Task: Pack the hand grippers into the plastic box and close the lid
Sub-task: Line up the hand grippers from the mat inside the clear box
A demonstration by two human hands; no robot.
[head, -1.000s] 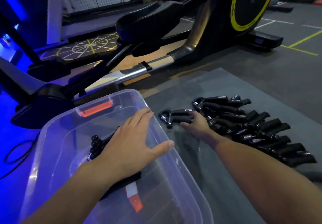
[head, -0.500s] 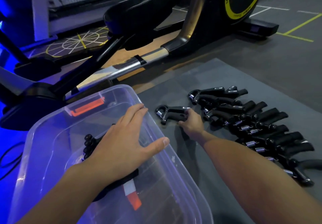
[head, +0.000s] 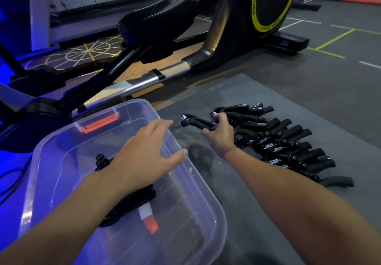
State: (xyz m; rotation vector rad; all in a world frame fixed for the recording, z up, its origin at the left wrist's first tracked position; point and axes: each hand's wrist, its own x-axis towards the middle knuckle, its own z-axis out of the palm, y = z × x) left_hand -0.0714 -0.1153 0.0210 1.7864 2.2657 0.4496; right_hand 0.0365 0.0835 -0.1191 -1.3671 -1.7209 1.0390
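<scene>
Beyond the grey mat (head: 257, 95) stands a black elliptical trainer (head: 222, 44); leftward, seemingly a cable (head: 15, 179).

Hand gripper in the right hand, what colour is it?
Black, with a shiny silver bit at its tip; the head view shows the hand gripper best.

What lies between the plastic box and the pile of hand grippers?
In the head view: bare grey mat, and above it the right hand holding one gripper.

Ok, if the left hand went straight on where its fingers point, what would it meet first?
Probably the hand gripper the right hand holds, just past the plastic box rim; depth of the left hand is unclear.
</scene>
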